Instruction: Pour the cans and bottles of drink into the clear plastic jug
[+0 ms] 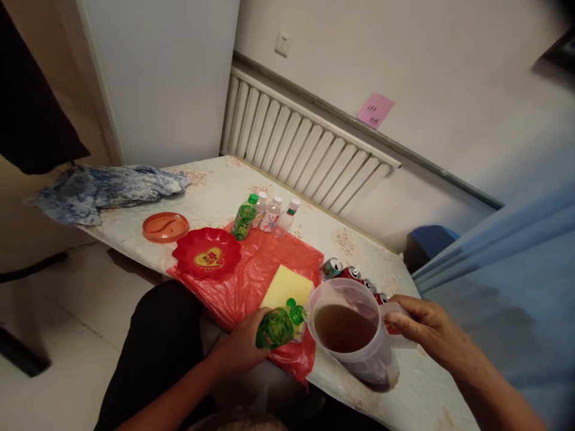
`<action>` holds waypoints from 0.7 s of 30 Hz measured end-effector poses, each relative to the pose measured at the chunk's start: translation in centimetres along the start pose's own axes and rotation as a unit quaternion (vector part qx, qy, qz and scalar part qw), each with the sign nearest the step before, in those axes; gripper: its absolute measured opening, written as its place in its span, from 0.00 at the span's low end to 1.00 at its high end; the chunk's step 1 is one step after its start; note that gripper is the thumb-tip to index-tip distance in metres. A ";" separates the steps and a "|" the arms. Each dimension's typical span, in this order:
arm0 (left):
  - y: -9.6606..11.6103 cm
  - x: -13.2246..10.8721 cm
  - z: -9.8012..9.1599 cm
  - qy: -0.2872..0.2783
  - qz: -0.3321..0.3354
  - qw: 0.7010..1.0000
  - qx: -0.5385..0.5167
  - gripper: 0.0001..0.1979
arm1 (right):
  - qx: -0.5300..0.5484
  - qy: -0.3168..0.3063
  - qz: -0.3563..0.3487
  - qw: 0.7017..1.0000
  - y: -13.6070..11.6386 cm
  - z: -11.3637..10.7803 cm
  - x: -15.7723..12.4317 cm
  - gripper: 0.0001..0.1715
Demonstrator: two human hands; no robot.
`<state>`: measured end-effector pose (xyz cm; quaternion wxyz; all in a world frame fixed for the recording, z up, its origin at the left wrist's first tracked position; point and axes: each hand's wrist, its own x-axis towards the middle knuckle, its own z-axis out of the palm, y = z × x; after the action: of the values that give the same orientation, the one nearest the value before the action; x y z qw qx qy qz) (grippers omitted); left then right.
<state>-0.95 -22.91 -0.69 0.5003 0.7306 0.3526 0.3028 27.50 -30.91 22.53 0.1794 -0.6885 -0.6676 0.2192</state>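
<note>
My left hand (240,347) is wrapped round a small green bottle (277,326) and holds it tilted, its mouth toward a clear plastic pitcher (348,335) of brown liquid. A green cap (297,312) sits by the bottle's neck. My right hand (422,326) grips the pitcher's handle at the table's near edge. The pitcher stands on the table (422,395), just right of a red plastic sheet (260,269).
On the sheet lie a yellow sponge (287,286) and a red heart-pattern dish (206,252). Behind them stand a green bottle (245,218) and three small clear bottles (272,214). Red cans (353,273) sit behind the pitcher. An orange plate (165,226) and a blue cloth (103,188) are at left.
</note>
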 end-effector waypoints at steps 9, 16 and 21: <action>-0.4 0.1 0.0 0.019 -0.001 0.999 -0.026 0.32 | 0.261 0.076 0.060 0.960 3.7 3.2 1.0 0.26; -0.6 -0.7 -0.1 0.029 -0.020 0.998 -0.043 0.34 | 0.490 0.210 0.030 0.846 2.1 6.1 6.8 0.25; -1.5 -1.1 -0.3 0.024 -0.001 0.997 -0.067 0.32 | 0.563 0.219 0.004 0.796 0.7 9.4 12.9 0.23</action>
<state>-2.11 -23.31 -2.13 0.5396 0.6877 0.3439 0.3430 23.12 -18.52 13.45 0.6765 -0.4980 -0.3662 0.4003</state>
